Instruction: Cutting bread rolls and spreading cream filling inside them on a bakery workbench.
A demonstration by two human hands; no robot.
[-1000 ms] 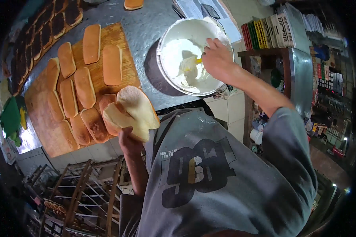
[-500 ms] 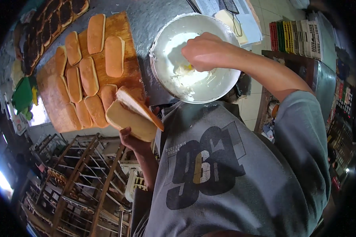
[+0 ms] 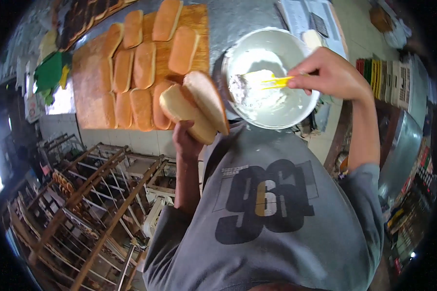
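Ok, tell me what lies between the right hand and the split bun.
In the head view, the yellow tool in the right hand and part of the white bucket with white cream lie between that hand and the split bun.

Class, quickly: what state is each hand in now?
Left hand: holding a split-open bread roll.
Right hand: closed on a yellow-handled utensil.
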